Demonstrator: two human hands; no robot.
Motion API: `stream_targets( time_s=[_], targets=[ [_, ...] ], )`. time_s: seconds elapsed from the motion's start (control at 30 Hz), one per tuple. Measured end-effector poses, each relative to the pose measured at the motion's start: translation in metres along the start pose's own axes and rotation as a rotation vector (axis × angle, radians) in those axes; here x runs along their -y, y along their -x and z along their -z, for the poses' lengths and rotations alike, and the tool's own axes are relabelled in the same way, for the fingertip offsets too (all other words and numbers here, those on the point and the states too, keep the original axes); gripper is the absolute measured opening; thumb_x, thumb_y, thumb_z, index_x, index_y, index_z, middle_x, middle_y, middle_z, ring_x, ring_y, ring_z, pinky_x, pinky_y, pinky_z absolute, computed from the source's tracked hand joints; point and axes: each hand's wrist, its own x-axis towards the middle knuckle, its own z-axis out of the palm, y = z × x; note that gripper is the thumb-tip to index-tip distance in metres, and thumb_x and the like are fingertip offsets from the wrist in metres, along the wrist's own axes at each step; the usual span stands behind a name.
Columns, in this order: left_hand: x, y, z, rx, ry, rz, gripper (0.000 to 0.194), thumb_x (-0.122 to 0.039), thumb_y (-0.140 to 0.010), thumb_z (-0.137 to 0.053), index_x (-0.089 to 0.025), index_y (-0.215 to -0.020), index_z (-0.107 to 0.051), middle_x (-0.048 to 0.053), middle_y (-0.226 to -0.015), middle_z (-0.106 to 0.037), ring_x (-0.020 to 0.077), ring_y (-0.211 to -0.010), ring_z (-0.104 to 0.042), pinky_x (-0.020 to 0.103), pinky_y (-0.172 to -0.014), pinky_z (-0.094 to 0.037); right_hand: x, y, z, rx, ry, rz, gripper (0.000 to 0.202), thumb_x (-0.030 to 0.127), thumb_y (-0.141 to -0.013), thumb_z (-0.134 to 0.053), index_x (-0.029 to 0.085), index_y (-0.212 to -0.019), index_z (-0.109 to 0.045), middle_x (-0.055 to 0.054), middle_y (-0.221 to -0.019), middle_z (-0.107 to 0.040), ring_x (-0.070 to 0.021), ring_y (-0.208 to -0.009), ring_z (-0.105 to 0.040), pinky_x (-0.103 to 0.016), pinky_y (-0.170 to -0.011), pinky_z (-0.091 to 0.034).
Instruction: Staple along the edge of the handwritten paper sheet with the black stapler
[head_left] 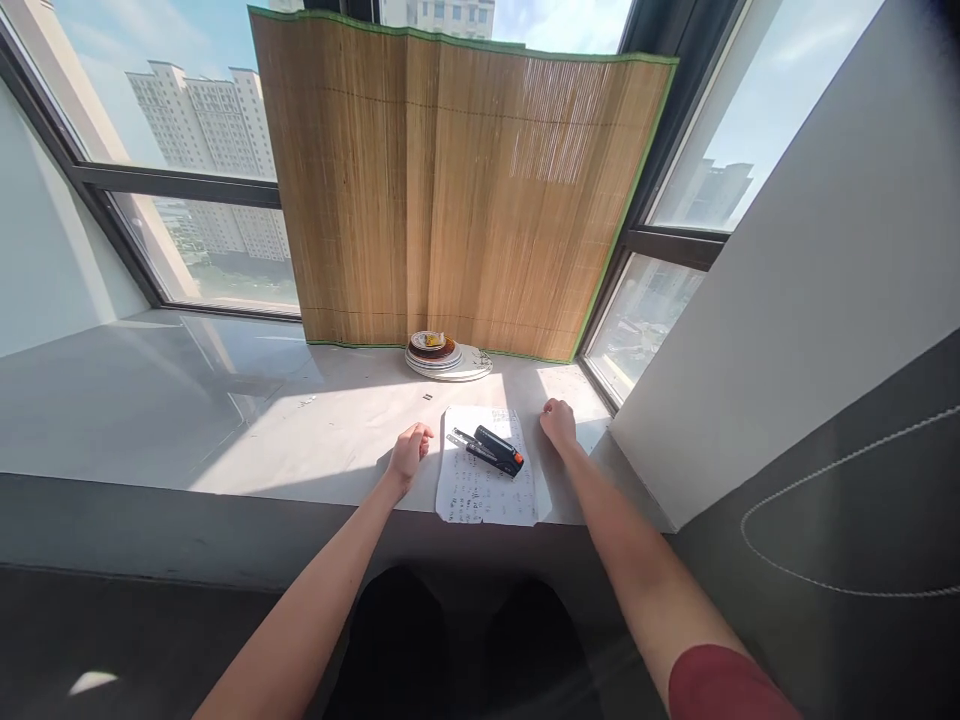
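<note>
On the sunlit window sill lies a sheet of paper covered in handwriting, its near end at the sill's front edge. A black stapler with an orange part rests on the paper, its upper arm swung apart from its base. My left hand is curled closed on the sill, just left of the paper and apart from the stapler. On the other side, my right hand forms a loose fist right of the paper. Nothing shows in either hand. A tiny dark piece, too small to name, sits beyond my left hand.
A stack of plates stands at the back of the sill against a hanging bamboo mat. Windows flank the mat. A slanting white wall bounds the right side, with a loop of beaded cord near it.
</note>
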Motion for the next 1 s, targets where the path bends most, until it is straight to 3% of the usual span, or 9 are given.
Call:
stream_targets(
  time_s=[0.17, 0.27, 0.33, 0.4, 0.53, 0.7, 0.9, 1.0],
  targets=[
    [0.000, 0.002, 0.000, 0.004, -0.080, -0.012, 0.028, -0.048, -0.090, -0.057, -0.022, -0.079, -0.061, -0.004, -0.062, -0.040, 0.0145, -0.055, -0.040, 0.027, -0.056, -0.032, -0.007, -0.004, -0.009, -0.049, -0.162, 0.088, 0.016, 0.010, -0.084, -0.055, 0.021, -0.086, -0.067, -0.011, -0.110, -0.066, -0.0242, -0.099, -0.062, -0.033, -0.089, -0.049],
    [0.002, 0.002, -0.002, -0.014, -0.113, 0.007, 0.020, -0.041, -0.090, -0.056, -0.023, -0.082, -0.060, -0.004, -0.061, -0.041, 0.0157, -0.056, -0.042, 0.027, -0.057, -0.033, -0.027, 0.015, -0.008, -0.133, -0.232, 0.036, 0.011, 0.015, -0.084, -0.055, 0.021, -0.087, -0.062, -0.009, -0.104, -0.059, -0.0230, -0.086, -0.058, -0.035, -0.083, -0.049],
    [0.002, -0.004, -0.004, -0.043, -0.188, 0.019, 0.014, -0.036, -0.090, -0.057, -0.024, -0.083, -0.061, -0.003, -0.062, -0.046, 0.0176, -0.057, -0.047, 0.028, -0.057, -0.035, -0.038, 0.031, -0.006, -0.108, -0.142, 0.070, 0.007, 0.016, -0.085, -0.057, 0.022, -0.083, -0.059, -0.008, -0.097, -0.056, -0.0249, -0.087, -0.054, -0.037, -0.085, -0.047],
    [0.000, -0.018, -0.007, -0.079, -0.315, -0.034, 0.009, -0.030, -0.088, -0.063, -0.024, -0.080, -0.062, 0.002, -0.069, -0.055, 0.0210, -0.066, -0.054, 0.030, -0.061, -0.038, -0.040, 0.043, -0.005, -0.056, -0.009, 0.129, 0.009, 0.016, -0.088, -0.057, 0.022, -0.082, -0.059, -0.010, -0.095, -0.056, -0.0279, -0.093, -0.053, -0.039, -0.090, -0.045],
    [-0.012, -0.061, -0.012, -0.165, -0.517, -0.241, 0.013, -0.012, -0.079, -0.070, -0.023, -0.076, -0.063, 0.014, -0.101, -0.067, 0.0336, -0.107, -0.061, 0.036, -0.083, -0.045, -0.024, 0.052, -0.004, -0.033, 0.190, 0.087, 0.014, 0.016, -0.096, -0.052, 0.018, -0.092, -0.066, -0.017, -0.107, -0.059, -0.0341, -0.107, -0.054, -0.043, -0.095, -0.043],
    [-0.018, -0.094, -0.009, -0.116, -0.597, -0.238, 0.016, -0.006, -0.085, -0.064, -0.022, -0.082, -0.064, 0.019, -0.115, -0.071, 0.0386, -0.128, -0.054, 0.045, -0.107, -0.038, -0.009, 0.052, 0.000, -0.002, 0.248, 0.075, 0.023, 0.015, -0.100, -0.047, 0.016, -0.101, -0.070, -0.021, -0.116, -0.061, -0.0379, -0.115, -0.054, -0.044, -0.095, -0.044],
    [-0.012, -0.091, -0.007, -0.144, -0.581, -0.231, 0.027, -0.009, -0.086, -0.066, -0.024, -0.067, -0.054, 0.013, -0.087, -0.066, 0.0358, -0.114, -0.058, 0.042, -0.102, -0.041, -0.010, 0.054, 0.005, 0.017, 0.203, 0.074, 0.023, 0.017, -0.100, -0.048, 0.016, -0.103, -0.070, -0.022, -0.117, -0.060, -0.0383, -0.116, -0.054, -0.045, -0.094, -0.045],
    [-0.020, -0.067, -0.016, -0.210, -0.520, -0.229, 0.023, -0.015, -0.088, -0.068, -0.025, -0.071, -0.058, 0.011, -0.083, -0.063, 0.0346, -0.105, -0.061, 0.039, -0.093, -0.046, -0.008, 0.054, 0.006, 0.026, 0.189, 0.058, 0.022, 0.016, -0.100, -0.048, 0.016, -0.103, -0.069, -0.022, -0.118, -0.060, -0.0380, -0.118, -0.054, -0.044, -0.094, -0.045]
  ],
)
